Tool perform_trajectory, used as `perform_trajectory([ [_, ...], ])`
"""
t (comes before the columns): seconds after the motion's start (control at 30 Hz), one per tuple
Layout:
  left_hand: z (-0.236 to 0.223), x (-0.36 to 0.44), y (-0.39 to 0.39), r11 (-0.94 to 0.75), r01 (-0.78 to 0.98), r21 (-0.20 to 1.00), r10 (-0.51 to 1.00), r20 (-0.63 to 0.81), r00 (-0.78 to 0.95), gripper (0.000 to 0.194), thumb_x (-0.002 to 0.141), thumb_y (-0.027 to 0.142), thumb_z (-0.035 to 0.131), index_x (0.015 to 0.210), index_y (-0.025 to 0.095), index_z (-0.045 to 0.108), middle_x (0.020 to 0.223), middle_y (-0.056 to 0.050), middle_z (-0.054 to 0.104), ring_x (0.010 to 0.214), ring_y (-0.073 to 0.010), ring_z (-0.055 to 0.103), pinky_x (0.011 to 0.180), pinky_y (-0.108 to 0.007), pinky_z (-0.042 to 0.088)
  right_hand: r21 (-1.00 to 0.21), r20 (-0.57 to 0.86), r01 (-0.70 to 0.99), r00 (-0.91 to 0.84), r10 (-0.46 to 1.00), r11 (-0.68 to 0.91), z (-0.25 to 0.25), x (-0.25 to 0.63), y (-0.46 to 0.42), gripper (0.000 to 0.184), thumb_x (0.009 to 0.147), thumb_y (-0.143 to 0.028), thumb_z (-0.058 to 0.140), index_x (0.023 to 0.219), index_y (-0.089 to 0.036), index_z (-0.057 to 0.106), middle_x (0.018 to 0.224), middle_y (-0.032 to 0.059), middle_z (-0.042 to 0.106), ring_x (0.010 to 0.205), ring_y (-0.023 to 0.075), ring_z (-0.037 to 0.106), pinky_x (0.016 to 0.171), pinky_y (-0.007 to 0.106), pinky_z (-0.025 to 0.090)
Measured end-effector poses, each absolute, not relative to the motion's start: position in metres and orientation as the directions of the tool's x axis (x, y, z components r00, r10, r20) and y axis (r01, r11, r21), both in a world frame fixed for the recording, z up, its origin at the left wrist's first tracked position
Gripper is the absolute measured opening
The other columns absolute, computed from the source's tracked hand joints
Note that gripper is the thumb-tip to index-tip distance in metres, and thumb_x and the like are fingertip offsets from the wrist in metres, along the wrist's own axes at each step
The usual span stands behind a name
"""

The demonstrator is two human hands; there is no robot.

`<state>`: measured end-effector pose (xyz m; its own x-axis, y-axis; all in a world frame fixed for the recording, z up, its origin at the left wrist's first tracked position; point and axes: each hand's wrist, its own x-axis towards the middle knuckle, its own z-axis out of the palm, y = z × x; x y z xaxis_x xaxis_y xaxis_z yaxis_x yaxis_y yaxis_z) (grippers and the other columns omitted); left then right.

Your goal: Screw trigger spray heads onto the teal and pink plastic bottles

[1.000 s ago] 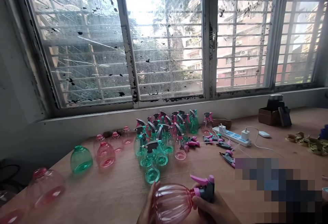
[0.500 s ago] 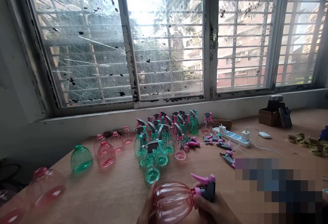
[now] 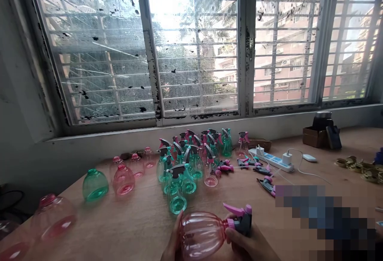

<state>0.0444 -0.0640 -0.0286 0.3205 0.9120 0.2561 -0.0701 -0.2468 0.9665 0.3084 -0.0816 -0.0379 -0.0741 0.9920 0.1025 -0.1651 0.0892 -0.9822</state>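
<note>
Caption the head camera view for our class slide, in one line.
Left hand holds a pink spray bottle, right hand its sprayer head, near more bottles on a wooden table.

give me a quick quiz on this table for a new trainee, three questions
1. Which hand, left or right, grips nearest the pink-and-grey trigger sprayer on the ribbed pink bottle?
2. True or false: the lone green bottle on the wooden table has a sprayer fitted.
3. What holds the white plugs, just behind the loose sprayer heads?

Key: 1. right hand; 2. false; 3. a power strip
</note>
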Motion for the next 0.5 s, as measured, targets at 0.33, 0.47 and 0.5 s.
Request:
perform_trajectory([
  [0.33,-0.051,0.046,-0.058,-0.053,-0.170,0.984,0.904,0.120,0.410,0.104,0.070,0.067,0.078,0.157,0.036,0.032,0.144,-0.010,0.064,0.138,-0.0396,0.054,0.112,-0.052,0.045,-0.992,0.091,-0.092,-0.111,0.990,0.081,-0.041,0.311,-0.079,0.061,0.070,-0.077,0.073,0.067,-0.016,0.064,0.060,-0.0024,0.052,0.048,0.0108,0.046,0.044,0.023,0.037],
  [0.47,-0.045,0.046,-0.059,-0.065,-0.135,0.989,0.911,0.114,0.396,0.094,0.076,0.065,0.075,0.156,0.035,0.036,0.142,-0.009,0.067,0.134,-0.0396,0.058,0.111,-0.053,0.047,-0.992,0.110,-0.067,-0.111,0.988,0.103,-0.037,0.311,-0.081,0.059,0.073,-0.074,0.073,0.067,-0.016,0.065,0.058,-0.0016,0.054,0.046,0.0110,0.047,0.043,0.023,0.034],
  [0.5,-0.041,0.046,-0.060,-0.082,-0.117,0.990,0.910,0.122,0.396,0.095,0.074,0.063,0.078,0.155,0.037,0.036,0.142,-0.008,0.067,0.133,-0.0403,0.059,0.110,-0.054,0.048,-0.992,0.107,-0.071,-0.109,0.988,0.100,-0.036,0.311,-0.081,0.059,0.073,-0.075,0.073,0.067,-0.016,0.065,0.060,-0.0007,0.056,0.046,0.0109,0.047,0.043,0.023,0.034],
])
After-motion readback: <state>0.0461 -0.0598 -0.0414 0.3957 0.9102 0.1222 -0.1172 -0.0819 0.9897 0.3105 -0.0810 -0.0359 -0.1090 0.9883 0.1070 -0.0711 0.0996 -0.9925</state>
